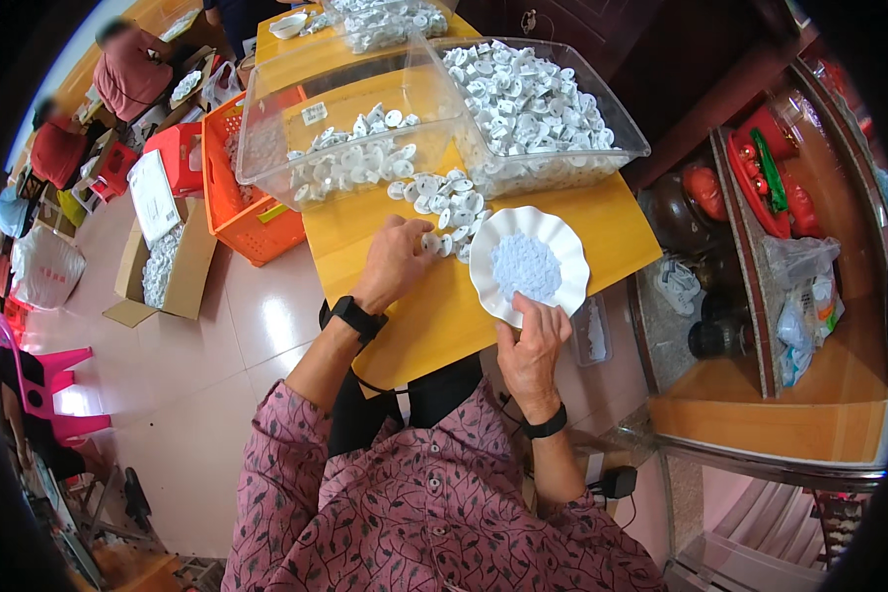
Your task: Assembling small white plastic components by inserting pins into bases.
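Observation:
My left hand (395, 260) is closed at the edge of a loose heap of small white round plastic pieces (444, 200), with one white round piece (430, 243) between thumb and fingers. To its right stands a white scalloped dish (577, 259) holding many tiny pale-blue flakes (525, 264). My right hand (536, 347) is at the near rim of the dish, thumb outside and bent index finger reaching over the rim to the flakes. The rim appears to lie in its grip; any flake under the fingertip is too small to make out.
On the yellow table (405, 340), a clear bin (627, 155) full of white pieces stands behind the dish. Another clear bin (266, 94) lies tipped, pieces spilling out. Left are an orange crate (257, 232) and a cardboard box (197, 271); right, a shelf cabinet (760, 414). Other people sit far left.

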